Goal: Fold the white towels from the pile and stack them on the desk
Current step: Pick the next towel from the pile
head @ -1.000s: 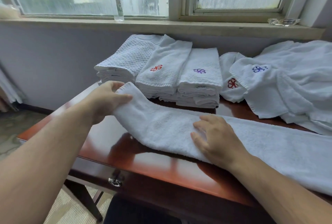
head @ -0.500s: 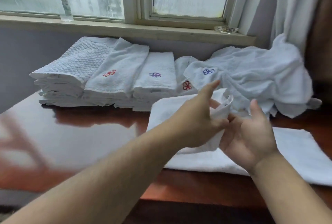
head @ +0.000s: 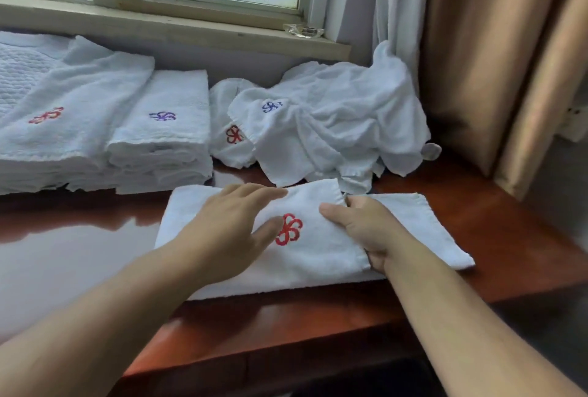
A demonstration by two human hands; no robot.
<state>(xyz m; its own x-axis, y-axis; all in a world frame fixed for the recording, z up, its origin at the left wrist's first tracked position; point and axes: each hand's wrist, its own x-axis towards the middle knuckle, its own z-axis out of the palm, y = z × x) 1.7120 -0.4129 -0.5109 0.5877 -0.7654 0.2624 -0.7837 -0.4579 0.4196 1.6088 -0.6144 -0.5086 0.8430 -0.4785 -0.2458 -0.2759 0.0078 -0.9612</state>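
Towel (head: 321,256) now lying doubled on bench (head: 509,237), left end brought across. Left hand (head: 229,231) pressing flat, fingers straight; right hand (head: 366,234) pinching folded edge. Further fold likely coming.

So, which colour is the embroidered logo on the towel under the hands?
Red, a flower-like logo on the white towel, seen in the head view.

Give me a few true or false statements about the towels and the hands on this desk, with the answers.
1. The towel under the hands bears a blue emblem. False: it is red.
2. The left hand lies flat on that towel. True.
3. The right hand holds the edge of the folded-over layer. True.
4. The unfolded pile lies left of the folded stacks. False: it lies to their right.
5. The desk is white. False: it is reddish-brown wood.
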